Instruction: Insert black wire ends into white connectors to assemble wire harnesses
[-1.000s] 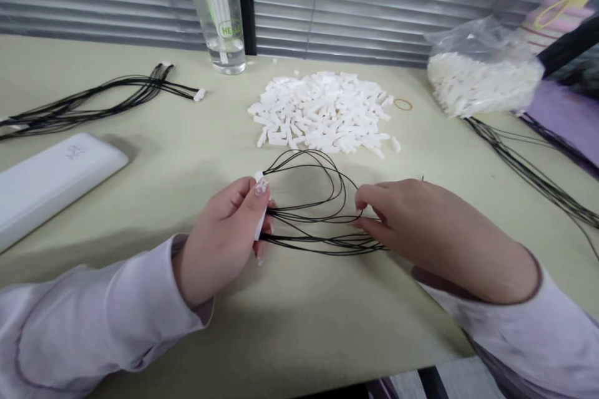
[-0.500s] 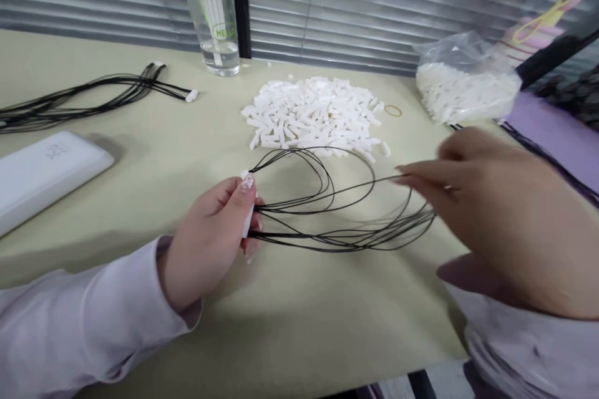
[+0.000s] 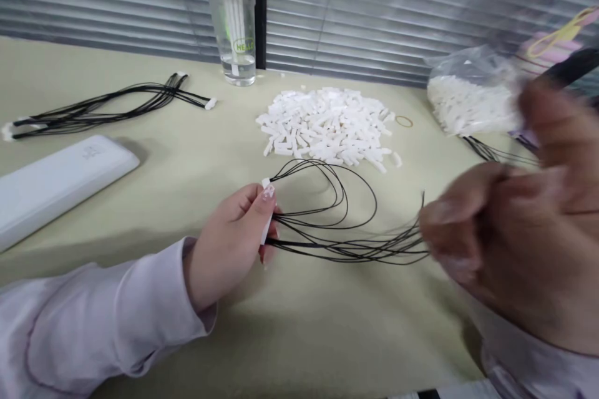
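White connectors are contained in plastic bag (image 3: 472,100); looped black wires (image 3: 337,224) are pinched by left hand (image 3: 234,243); right hand (image 3: 515,243) blurred, grip indeterminable.

On my table (image 3: 327,336), a clear bottle (image 3: 233,22) stands at the far edge, with a heap of white connectors (image 3: 327,128) before it. A white case (image 3: 56,184) and spare wires (image 3: 103,106) lie left; a plastic bag (image 3: 472,96) sits far right.

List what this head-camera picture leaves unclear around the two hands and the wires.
- Right hand: motion blur; its grip on the black wires is unreadable.
- White connector: mostly hidden by the left hand.
- Bottle: top cut off by the upper edge.
- Bag of white pieces: partly behind the blurred hand.
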Demonstrator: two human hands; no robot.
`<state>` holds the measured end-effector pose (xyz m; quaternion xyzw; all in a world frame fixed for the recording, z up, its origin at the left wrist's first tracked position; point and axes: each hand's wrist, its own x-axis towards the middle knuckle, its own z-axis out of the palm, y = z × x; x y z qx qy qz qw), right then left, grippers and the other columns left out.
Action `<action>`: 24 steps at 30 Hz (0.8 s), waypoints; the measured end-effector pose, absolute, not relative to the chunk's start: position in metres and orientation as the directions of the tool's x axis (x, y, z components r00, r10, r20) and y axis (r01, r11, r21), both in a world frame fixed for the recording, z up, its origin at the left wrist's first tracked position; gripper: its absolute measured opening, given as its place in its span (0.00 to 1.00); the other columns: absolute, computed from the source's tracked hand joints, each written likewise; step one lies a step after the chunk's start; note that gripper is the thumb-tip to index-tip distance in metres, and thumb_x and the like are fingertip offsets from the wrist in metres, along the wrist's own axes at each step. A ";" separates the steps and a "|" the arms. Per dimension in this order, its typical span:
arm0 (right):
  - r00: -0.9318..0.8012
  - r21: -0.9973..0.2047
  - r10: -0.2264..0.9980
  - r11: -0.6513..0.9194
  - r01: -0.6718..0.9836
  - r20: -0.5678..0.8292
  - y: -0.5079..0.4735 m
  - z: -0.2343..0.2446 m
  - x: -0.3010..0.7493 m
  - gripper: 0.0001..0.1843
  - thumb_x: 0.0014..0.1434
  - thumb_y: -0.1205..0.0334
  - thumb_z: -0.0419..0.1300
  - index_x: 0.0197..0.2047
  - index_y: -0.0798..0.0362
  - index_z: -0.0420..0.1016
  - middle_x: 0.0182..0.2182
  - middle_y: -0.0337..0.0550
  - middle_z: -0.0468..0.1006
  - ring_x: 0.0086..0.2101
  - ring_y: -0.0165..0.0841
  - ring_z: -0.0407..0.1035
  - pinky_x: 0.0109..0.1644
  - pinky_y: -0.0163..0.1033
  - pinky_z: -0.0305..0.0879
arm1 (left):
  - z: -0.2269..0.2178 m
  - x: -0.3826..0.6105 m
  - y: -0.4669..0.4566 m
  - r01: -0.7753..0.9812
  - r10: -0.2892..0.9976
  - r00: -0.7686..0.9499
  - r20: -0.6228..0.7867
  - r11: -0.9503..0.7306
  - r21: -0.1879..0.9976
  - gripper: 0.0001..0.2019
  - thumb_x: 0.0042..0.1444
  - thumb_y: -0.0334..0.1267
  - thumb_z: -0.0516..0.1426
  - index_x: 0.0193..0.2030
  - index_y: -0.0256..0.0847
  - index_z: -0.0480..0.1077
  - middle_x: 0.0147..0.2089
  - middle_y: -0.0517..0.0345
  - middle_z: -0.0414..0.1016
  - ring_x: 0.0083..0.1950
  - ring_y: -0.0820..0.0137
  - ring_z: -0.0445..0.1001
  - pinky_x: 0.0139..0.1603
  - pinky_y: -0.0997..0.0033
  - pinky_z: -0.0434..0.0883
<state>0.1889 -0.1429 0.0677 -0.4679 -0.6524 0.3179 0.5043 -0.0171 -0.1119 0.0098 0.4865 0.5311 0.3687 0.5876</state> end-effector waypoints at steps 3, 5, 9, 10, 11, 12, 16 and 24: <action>-0.204 -0.914 0.953 0.279 0.296 0.225 -0.138 0.057 0.176 0.05 0.60 0.65 0.50 0.38 0.47 0.64 0.25 0.34 0.70 0.20 0.22 0.62 0.21 0.29 0.58 | 0.012 -0.018 -0.115 0.147 0.941 0.215 -0.262 0.234 0.961 0.15 0.57 0.49 0.46 0.27 0.39 0.58 0.18 0.67 0.60 0.13 0.83 0.58 0.13 0.83 0.58; -0.236 -0.823 0.954 0.284 0.493 0.188 -0.135 0.049 0.169 0.04 0.58 0.65 0.52 0.31 0.51 0.67 0.23 0.34 0.69 0.22 0.21 0.61 0.24 0.27 0.57 | 0.013 -0.018 -0.117 0.176 0.932 0.248 -0.264 0.225 0.958 0.15 0.57 0.48 0.46 0.27 0.39 0.58 0.18 0.67 0.60 0.13 0.82 0.57 0.12 0.84 0.58; -0.189 -0.709 0.948 0.318 0.629 0.258 -0.131 0.040 0.164 0.04 0.54 0.65 0.56 0.29 0.53 0.69 0.22 0.34 0.68 0.23 0.21 0.59 0.25 0.26 0.55 | 0.013 -0.020 -0.120 0.155 0.908 0.334 -0.255 0.214 0.964 0.15 0.56 0.49 0.47 0.27 0.40 0.57 0.21 0.66 0.59 0.18 0.80 0.59 0.13 0.84 0.60; -0.175 -0.708 0.945 0.323 0.628 0.276 -0.131 0.040 0.164 0.04 0.54 0.65 0.56 0.28 0.54 0.69 0.22 0.35 0.68 0.23 0.21 0.59 0.25 0.26 0.55 | 0.013 -0.020 -0.120 0.157 0.901 0.348 -0.258 0.215 0.964 0.15 0.56 0.49 0.47 0.27 0.40 0.57 0.21 0.66 0.59 0.19 0.80 0.59 0.13 0.84 0.60; -0.160 -0.712 0.942 0.328 0.621 0.294 -0.131 0.040 0.165 0.04 0.53 0.65 0.56 0.28 0.54 0.69 0.21 0.35 0.68 0.23 0.21 0.59 0.25 0.27 0.54 | 0.013 -0.021 -0.121 0.166 0.896 0.356 -0.264 0.217 0.962 0.15 0.56 0.49 0.47 0.27 0.40 0.57 0.21 0.66 0.59 0.18 0.80 0.58 0.13 0.84 0.60; -0.144 -0.721 0.941 0.328 0.611 0.307 -0.131 0.041 0.166 0.04 0.53 0.65 0.57 0.28 0.54 0.69 0.21 0.35 0.67 0.22 0.21 0.58 0.24 0.27 0.54 | 0.013 -0.021 -0.121 0.171 0.895 0.356 -0.270 0.221 0.960 0.15 0.56 0.49 0.46 0.27 0.40 0.57 0.21 0.66 0.59 0.18 0.81 0.57 0.13 0.84 0.60; -0.112 -0.760 0.947 0.308 0.572 0.300 -0.132 0.044 0.172 0.05 0.52 0.66 0.57 0.25 0.56 0.68 0.19 0.36 0.65 0.20 0.21 0.55 0.21 0.28 0.52 | 0.013 -0.021 -0.121 0.140 0.900 0.335 -0.277 0.243 0.960 0.16 0.56 0.50 0.46 0.27 0.39 0.58 0.20 0.66 0.58 0.17 0.81 0.56 0.12 0.84 0.59; -0.200 -0.742 0.935 0.353 0.570 0.291 -0.133 0.048 0.174 0.07 0.52 0.67 0.57 0.24 0.56 0.67 0.17 0.35 0.63 0.19 0.22 0.53 0.21 0.30 0.50 | 0.011 -0.022 -0.121 0.159 0.895 0.341 -0.288 0.247 0.956 0.16 0.56 0.52 0.45 0.28 0.41 0.58 0.23 0.64 0.59 0.19 0.80 0.58 0.13 0.84 0.58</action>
